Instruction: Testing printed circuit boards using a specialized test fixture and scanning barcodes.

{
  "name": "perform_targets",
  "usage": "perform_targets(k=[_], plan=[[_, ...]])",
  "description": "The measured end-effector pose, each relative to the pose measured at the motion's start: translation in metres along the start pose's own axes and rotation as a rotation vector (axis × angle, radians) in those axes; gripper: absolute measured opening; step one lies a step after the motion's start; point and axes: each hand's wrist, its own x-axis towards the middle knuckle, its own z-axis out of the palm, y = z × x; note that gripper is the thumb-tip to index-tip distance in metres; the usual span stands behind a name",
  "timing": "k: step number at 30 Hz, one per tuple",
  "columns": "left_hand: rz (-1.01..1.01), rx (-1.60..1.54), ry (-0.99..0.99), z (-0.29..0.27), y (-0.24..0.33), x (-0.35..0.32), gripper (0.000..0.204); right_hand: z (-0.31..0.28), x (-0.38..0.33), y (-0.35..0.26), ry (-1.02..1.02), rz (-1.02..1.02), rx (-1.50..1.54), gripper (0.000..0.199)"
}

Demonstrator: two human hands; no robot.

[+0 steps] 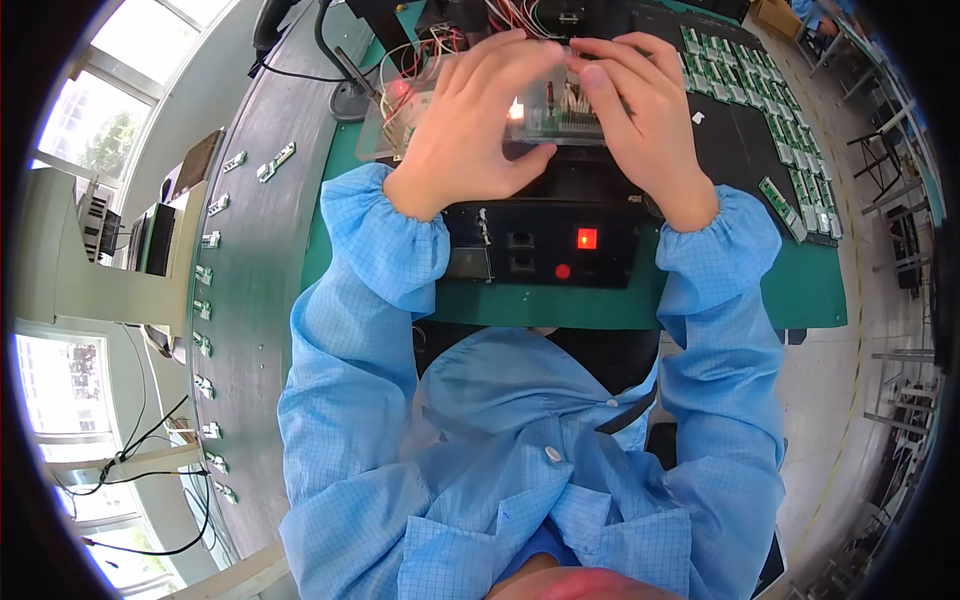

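Both my hands are over a test fixture with a clear plastic plate (pixel 555 128) at the far side of the bench. My left hand (pixel 465 125) reaches across the plate's left part, fingers stretched to the right and thumb apart from them. From the right comes my right hand (pixel 640 115), its fingers bent slightly leftward and its thumb spread. The fingertips of both hands nearly meet above the plate; whatever lies right beneath them is hidden. A bright light (pixel 516 108) glows through the plate. Nearer to me sits a black control box (pixel 540 245) with a lit red square and a red button.
Several small green circuit boards (pixel 735 70) stand in rows on a black mat at the right; one board (pixel 782 208) lies apart. More boards (pixel 277 162) line the dark bench at the left. Loose wires (pixel 430 45) and a lamp-like stand (pixel 350 100) are behind my left hand.
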Motion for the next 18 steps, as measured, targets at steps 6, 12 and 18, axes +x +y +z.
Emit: perform_targets(k=[6,12,18], plan=[[-0.032,-0.051,-0.017,0.0007,0.0000,0.0007,0.091,-0.0012,0.0010,-0.0001,-0.010,-0.009,-0.009,0.024],[-0.026,-0.111,0.107,0.0012,-0.0002,-0.0011,0.071,0.0017,0.0004,-0.0020,0.007,-0.001,-0.002,0.024],[0.027,-0.052,0.101,0.0034,-0.0013,0.0001,0.093,0.0032,-0.0045,-0.0050,0.016,0.027,0.029,0.024]])
